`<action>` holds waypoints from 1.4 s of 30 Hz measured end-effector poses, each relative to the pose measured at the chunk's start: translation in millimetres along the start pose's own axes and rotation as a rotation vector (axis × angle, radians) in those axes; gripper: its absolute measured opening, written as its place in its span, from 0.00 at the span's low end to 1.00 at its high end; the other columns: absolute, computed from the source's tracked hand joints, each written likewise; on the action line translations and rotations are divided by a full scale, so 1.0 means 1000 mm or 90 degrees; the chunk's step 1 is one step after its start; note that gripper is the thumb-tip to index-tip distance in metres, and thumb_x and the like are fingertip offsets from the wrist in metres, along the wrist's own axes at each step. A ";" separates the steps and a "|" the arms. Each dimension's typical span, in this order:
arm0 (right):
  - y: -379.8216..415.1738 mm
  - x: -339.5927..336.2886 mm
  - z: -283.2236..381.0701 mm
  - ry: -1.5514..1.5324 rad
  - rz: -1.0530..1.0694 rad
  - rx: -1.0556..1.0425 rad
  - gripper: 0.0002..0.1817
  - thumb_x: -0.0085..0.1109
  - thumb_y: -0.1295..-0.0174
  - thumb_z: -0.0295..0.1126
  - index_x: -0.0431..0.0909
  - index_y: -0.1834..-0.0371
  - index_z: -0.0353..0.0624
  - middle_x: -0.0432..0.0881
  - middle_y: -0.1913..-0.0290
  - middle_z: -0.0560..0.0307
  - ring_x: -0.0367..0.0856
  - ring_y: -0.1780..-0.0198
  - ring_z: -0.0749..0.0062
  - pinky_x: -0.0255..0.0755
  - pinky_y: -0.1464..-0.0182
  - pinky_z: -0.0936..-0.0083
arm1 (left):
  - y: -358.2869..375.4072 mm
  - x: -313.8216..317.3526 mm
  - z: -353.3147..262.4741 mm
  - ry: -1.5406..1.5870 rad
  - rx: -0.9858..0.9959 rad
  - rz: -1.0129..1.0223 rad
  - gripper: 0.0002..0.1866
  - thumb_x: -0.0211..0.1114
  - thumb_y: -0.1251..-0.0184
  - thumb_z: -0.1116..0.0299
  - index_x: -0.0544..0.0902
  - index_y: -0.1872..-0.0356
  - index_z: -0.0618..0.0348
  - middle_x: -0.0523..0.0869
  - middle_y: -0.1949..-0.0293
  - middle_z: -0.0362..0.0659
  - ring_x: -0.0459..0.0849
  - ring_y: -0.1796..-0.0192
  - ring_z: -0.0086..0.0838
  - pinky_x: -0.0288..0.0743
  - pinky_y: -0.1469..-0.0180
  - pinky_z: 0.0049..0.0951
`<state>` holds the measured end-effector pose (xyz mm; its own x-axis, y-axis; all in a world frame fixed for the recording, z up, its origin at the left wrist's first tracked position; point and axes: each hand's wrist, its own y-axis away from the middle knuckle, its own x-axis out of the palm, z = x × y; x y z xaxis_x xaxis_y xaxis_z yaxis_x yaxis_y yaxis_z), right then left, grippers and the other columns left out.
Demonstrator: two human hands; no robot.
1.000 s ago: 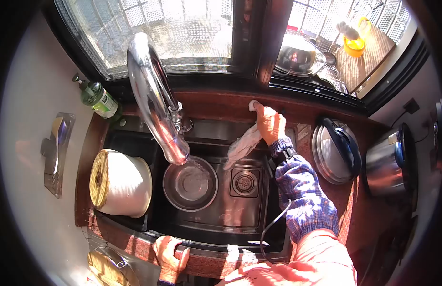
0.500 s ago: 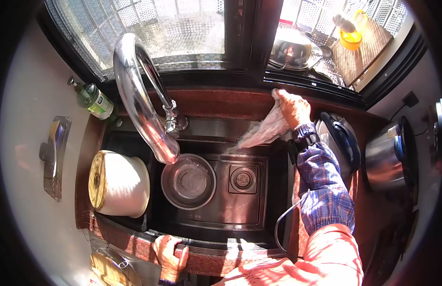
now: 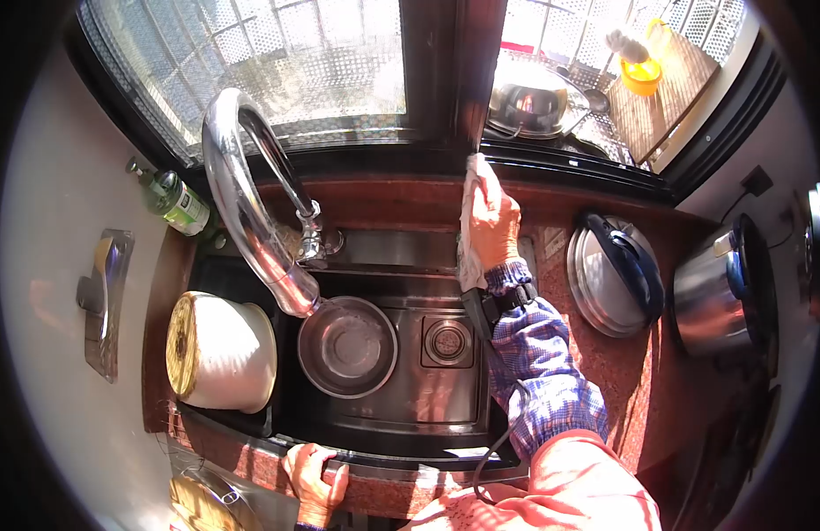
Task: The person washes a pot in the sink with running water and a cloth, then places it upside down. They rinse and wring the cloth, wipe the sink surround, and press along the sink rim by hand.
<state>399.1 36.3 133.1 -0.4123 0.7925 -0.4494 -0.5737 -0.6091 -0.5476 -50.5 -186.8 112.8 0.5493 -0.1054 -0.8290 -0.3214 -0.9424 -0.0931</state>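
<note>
A white cloth hangs from my right hand, whose fingers are closed around it. This hand is behind the sink, at the ledge below the window frame. My left hand rests on the front edge of the reddish counter, thumb spread and fingers laid over the edge. Between the hands lies the dark sink. A round metal bowl stands in it, under the chrome faucet, with the drain to its right.
A cream pot lies tipped at the sink's left. Behind it stands a green soap bottle. Right of the sink are a metal lid with a dark handle and a steel pot. A cable hangs by my right sleeve.
My right hand has moved left along the back ledge with the cloth, which now hangs more upright. My left hand stays on the counter edge. The view has shifted slightly.
</note>
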 end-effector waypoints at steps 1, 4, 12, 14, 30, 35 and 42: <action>-0.002 -0.007 0.005 -0.047 -0.023 0.007 0.20 0.51 0.28 0.30 0.76 0.34 0.51 0.87 0.56 0.41 0.86 0.56 0.43 0.80 0.56 0.57 | 0.002 0.001 0.001 0.001 0.000 0.002 0.18 0.73 0.56 0.55 0.86 0.65 0.52 0.83 0.60 0.44 0.79 0.50 0.45 0.65 0.41 0.47; -0.006 0.011 0.000 0.070 0.068 0.137 0.25 0.53 0.27 0.30 0.69 0.27 0.47 0.84 0.46 0.34 0.85 0.51 0.38 0.79 0.51 0.57 | 0.002 0.003 0.003 -0.026 0.025 -0.023 0.17 0.74 0.56 0.56 0.85 0.65 0.52 0.83 0.60 0.43 0.79 0.51 0.46 0.66 0.41 0.47; 0.037 0.108 0.045 0.040 0.020 0.159 0.40 0.51 0.28 0.30 0.39 0.19 0.36 0.75 0.38 0.24 0.81 0.47 0.31 0.77 0.46 0.52 | 0.000 0.002 0.000 -0.029 0.027 0.010 0.17 0.75 0.56 0.57 0.85 0.65 0.51 0.83 0.60 0.43 0.79 0.51 0.45 0.66 0.42 0.47; 0.042 0.120 0.045 0.134 0.000 0.064 0.39 0.50 0.28 0.31 0.41 0.19 0.35 0.76 0.38 0.27 0.82 0.48 0.33 0.77 0.45 0.53 | 0.001 0.006 0.007 -0.045 0.040 0.013 0.17 0.75 0.56 0.56 0.85 0.66 0.51 0.83 0.60 0.43 0.79 0.51 0.45 0.66 0.42 0.47; 0.031 0.023 -0.026 0.239 0.048 0.109 0.26 0.53 0.34 0.32 0.69 0.30 0.52 0.86 0.67 0.43 0.87 0.64 0.43 0.79 0.59 0.49 | 0.004 0.003 -0.001 -0.022 0.015 -0.001 0.17 0.73 0.55 0.56 0.85 0.66 0.52 0.83 0.59 0.44 0.79 0.50 0.46 0.66 0.41 0.48; 0.031 0.042 -0.005 0.228 0.195 0.043 0.30 0.54 0.33 0.29 0.63 0.26 0.47 0.87 0.60 0.44 0.88 0.60 0.45 0.81 0.58 0.51 | 0.000 0.004 0.002 -0.023 0.026 0.008 0.16 0.73 0.55 0.53 0.85 0.68 0.51 0.83 0.62 0.42 0.79 0.54 0.43 0.66 0.43 0.47; -0.003 0.009 0.035 0.062 0.099 -0.011 0.26 0.45 0.27 0.28 0.65 0.25 0.54 0.79 0.34 0.48 0.81 0.40 0.45 0.78 0.42 0.56 | -0.004 0.002 -0.007 -0.022 0.027 -0.011 0.15 0.74 0.54 0.55 0.86 0.67 0.51 0.83 0.64 0.41 0.80 0.55 0.43 0.67 0.44 0.45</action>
<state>372.4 46.2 155.9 -0.4240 0.6818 -0.5961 -0.4959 -0.7255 -0.4772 -42.6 -185.3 115.3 0.5284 -0.0782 -0.8454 -0.3453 -0.9295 -0.1298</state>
